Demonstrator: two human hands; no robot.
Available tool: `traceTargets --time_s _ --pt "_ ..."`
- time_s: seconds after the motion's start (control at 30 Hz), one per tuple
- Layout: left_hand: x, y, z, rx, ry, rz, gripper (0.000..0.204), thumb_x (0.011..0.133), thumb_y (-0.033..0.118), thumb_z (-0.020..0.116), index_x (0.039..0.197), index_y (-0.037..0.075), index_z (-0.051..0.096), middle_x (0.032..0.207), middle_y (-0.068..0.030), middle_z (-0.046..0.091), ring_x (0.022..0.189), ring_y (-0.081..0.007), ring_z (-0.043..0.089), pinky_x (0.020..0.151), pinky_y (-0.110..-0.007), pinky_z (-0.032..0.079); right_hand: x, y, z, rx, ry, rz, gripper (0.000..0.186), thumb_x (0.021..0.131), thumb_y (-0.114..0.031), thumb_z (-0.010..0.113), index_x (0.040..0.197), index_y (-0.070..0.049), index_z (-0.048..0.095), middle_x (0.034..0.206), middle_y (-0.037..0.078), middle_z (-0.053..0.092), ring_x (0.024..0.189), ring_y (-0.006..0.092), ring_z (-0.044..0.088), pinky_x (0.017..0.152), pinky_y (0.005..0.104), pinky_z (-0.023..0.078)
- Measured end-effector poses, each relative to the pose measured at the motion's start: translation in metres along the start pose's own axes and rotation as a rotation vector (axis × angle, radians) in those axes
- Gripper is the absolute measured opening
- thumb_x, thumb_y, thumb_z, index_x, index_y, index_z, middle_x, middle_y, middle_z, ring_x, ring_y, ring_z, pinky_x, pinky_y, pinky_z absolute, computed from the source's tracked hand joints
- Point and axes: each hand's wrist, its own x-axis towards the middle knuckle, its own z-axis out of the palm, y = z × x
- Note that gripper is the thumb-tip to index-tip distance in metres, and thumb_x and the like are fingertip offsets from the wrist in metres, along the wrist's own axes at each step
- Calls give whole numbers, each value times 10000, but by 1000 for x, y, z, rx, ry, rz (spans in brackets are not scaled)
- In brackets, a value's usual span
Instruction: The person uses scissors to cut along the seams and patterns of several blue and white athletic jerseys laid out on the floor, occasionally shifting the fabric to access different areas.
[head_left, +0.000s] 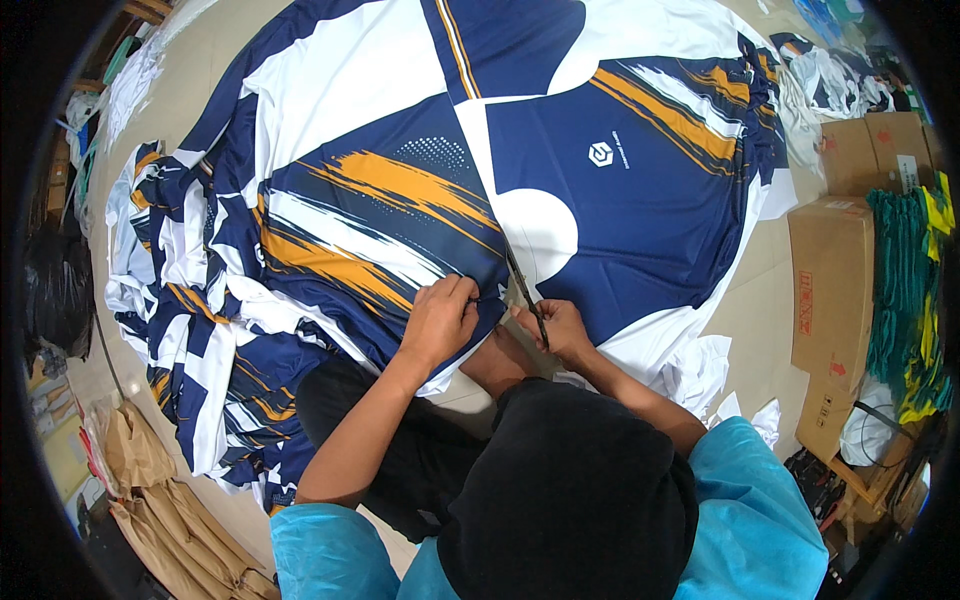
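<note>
A large printed sheet of navy, white and orange fabric [370, 230] is spread over the floor. My right hand [555, 330] grips long dark scissors [520, 280], their blades lying along the seam between the striped left panel and the navy right panel [620, 250], which has a white curved area and a small white emblem. My left hand [440, 315] has curled fingers gripping the striped panel's lower edge, just left of the scissors. My bare foot [500, 365] is below the scissors, between my hands.
Bunched fabric [180, 240] lies at left, near a black bag [55, 295] and brown paper [160, 520]. Cardboard boxes [825, 280], teal-and-yellow fabric [890, 290] and white scraps [690, 370] line the right. Tiled floor [740, 350] shows around the fabric.
</note>
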Motion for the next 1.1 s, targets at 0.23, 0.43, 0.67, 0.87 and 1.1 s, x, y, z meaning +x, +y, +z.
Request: traceTargets --time_s 0.23,0.43,0.67,0.87,1.1 --pt "-1 1 0 9 -14 -10 212 904 64 723 1105 81 656 1049 -126 676 1055 -363 689 918 -494 512 -1 -1 1 2 -1 -13 511 938 -482 863 701 -91 635 591 -10 564 479 82 518 457 269 376" --pt "-1 0 1 14 -9 -6 211 907 64 721 1105 83 649 1045 -126 666 1052 -363 685 914 -493 502 1 4 1 28 -9 -20 506 940 -472 862 703 -86 636 593 -6 565 475 86 517 453 271 374" --pt "-1 1 1 20 -17 -13 206 904 65 723 1097 86 655 1036 -125 667 1051 -360 688 912 -492 501 3 5 2 11 -5 13 488 946 -442 862 707 -80 639 588 -1 570 470 88 510 450 276 373" --pt "0 1 1 17 -16 -13 209 901 64 722 1099 83 657 1040 -124 673 1059 -357 690 917 -489 504 2 3 2 -9 21 -42 495 948 -422 860 672 -87 621 563 -1 557 453 89 495 445 278 363" --pt "0 2 1 10 -20 -15 207 906 67 718 1102 83 657 1050 -124 676 1070 -358 689 929 -489 502 1 3 2 -34 15 -26 531 912 -493 837 656 -56 678 555 18 586 511 97 559 484 313 393"
